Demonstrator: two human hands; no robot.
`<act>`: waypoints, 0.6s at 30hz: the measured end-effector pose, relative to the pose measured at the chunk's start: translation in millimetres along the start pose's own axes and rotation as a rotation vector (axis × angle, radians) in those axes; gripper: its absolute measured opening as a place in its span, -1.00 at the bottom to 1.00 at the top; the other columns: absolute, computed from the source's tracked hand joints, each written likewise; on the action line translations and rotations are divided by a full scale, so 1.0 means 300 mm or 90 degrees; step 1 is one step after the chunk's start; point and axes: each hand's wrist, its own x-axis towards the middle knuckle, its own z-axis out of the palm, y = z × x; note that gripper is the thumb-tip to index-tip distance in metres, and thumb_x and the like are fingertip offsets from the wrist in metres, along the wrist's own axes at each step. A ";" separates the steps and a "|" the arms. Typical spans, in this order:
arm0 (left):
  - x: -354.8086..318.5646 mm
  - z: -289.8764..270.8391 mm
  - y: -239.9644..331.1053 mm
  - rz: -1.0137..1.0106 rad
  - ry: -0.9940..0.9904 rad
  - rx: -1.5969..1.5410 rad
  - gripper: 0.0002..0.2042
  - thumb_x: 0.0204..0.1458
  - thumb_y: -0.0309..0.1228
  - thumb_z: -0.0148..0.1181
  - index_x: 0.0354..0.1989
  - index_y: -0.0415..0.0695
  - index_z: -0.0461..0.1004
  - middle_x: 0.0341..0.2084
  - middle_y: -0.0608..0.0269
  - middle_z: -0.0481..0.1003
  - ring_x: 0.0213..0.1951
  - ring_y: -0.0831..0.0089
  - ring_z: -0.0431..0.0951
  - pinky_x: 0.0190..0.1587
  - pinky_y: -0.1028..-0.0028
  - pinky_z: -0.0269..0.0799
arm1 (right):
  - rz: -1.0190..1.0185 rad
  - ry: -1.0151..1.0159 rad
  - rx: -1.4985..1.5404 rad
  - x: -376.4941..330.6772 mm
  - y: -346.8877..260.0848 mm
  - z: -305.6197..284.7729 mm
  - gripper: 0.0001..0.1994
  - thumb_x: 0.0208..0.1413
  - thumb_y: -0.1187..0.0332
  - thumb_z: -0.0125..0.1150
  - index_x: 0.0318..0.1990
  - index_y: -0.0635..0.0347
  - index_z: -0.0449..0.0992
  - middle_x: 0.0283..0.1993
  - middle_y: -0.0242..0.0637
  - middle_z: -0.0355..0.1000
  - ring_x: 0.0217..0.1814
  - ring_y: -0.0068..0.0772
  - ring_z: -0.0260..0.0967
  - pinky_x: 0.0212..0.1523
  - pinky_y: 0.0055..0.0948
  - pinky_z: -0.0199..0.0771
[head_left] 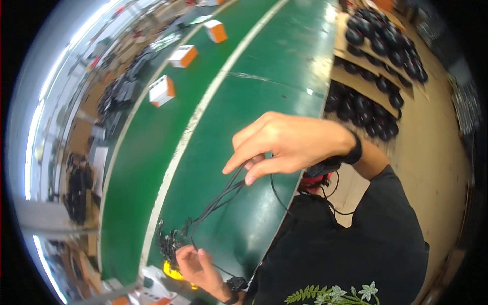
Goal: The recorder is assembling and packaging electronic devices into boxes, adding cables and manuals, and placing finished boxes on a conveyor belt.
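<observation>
Thin black cables (218, 201) stretch above the green work surface, with their upper part pinched between the thumb and fingers of my right hand (284, 145). Lower down, my left hand (201, 269) has its fingers curled up beside the lower end of these cables. One strand reaches its fingertips, but whether they grip it I cannot make out. Next to that hand lies a tangled pile of black cables with small connector ends (170, 241). Below my left hand, by its wrist, sits a small black part (236, 283) on a thin cord.
A yellow object (173, 271) is partly hidden behind my left hand. White-and-orange boxes (162, 91) stand in a row on the green conveyor belt (129, 188), beyond a pale rail (185, 134). Cardboard trays of round black parts (363, 109) are at the right.
</observation>
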 end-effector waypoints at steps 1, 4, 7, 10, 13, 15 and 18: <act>0.007 0.009 0.003 0.002 -0.028 0.004 -0.83 0.33 -0.59 0.26 0.03 -0.24 0.48 -0.26 0.30 0.40 -0.46 0.61 0.42 -0.49 0.59 0.36 | -0.014 0.029 -0.022 -0.060 -0.018 -0.016 -0.67 0.25 0.31 0.48 0.06 0.33 0.73 -0.19 -0.07 0.65 -0.20 -0.02 0.61 -0.14 -0.15 0.57; 0.020 0.072 0.035 0.016 -0.084 -0.064 -0.81 0.31 -0.59 0.30 0.03 -0.24 0.48 -0.23 0.25 0.40 -0.53 0.62 0.38 -0.57 0.60 0.27 | 0.039 0.130 -0.082 -0.263 -0.104 -0.028 -0.74 0.24 0.40 0.49 0.03 0.31 0.75 -0.23 -0.11 0.63 -0.23 -0.05 0.60 -0.18 -0.19 0.57; 0.015 0.124 0.121 0.054 -0.154 -0.062 -0.82 0.31 -0.58 0.30 0.03 -0.25 0.49 -0.17 0.23 0.40 -0.53 0.63 0.38 -0.58 0.61 0.26 | 0.095 0.218 -0.146 -0.386 -0.157 -0.033 -0.77 0.20 0.48 0.51 0.00 0.27 0.78 -0.26 -0.15 0.64 -0.25 -0.15 0.60 -0.21 -0.29 0.57; 0.008 0.116 0.160 0.074 -0.187 -0.058 -0.81 0.30 -0.64 0.30 0.03 -0.26 0.50 -0.13 0.22 0.40 -0.52 0.62 0.41 -0.59 0.61 0.29 | 0.097 0.275 -0.224 -0.386 -0.143 -0.024 -0.81 0.24 0.45 0.50 -0.02 0.24 0.80 -0.20 -0.18 0.69 -0.24 -0.26 0.61 -0.19 -0.33 0.56; 0.009 0.120 0.176 0.099 -0.197 -0.040 -0.78 0.28 -0.69 0.30 0.05 -0.25 0.51 -0.15 0.23 0.40 -0.52 0.62 0.43 -0.59 0.62 0.32 | 0.097 0.319 -0.295 -0.356 -0.086 -0.020 -0.81 0.27 0.41 0.48 -0.02 0.23 0.80 -0.20 -0.17 0.71 -0.19 -0.26 0.68 -0.11 -0.33 0.67; 0.007 0.103 0.183 0.088 -0.158 -0.066 -0.78 0.30 -0.66 0.30 0.06 -0.25 0.50 -0.16 0.23 0.40 -0.53 0.62 0.43 -0.60 0.61 0.31 | 0.088 0.308 -0.297 -0.317 -0.082 -0.009 -0.80 0.25 0.39 0.50 -0.02 0.25 0.80 -0.19 -0.16 0.72 -0.18 -0.24 0.69 -0.09 -0.32 0.69; 0.030 0.064 0.175 0.036 -0.107 -0.077 -0.78 0.29 -0.69 0.26 0.06 -0.28 0.47 -0.17 0.16 0.45 -0.54 0.60 0.46 -0.62 0.58 0.31 | -0.009 0.360 -0.404 -0.283 -0.173 -0.031 -0.81 0.22 0.41 0.50 -0.08 0.32 0.78 -0.18 -0.11 0.73 -0.18 -0.20 0.72 -0.10 -0.29 0.73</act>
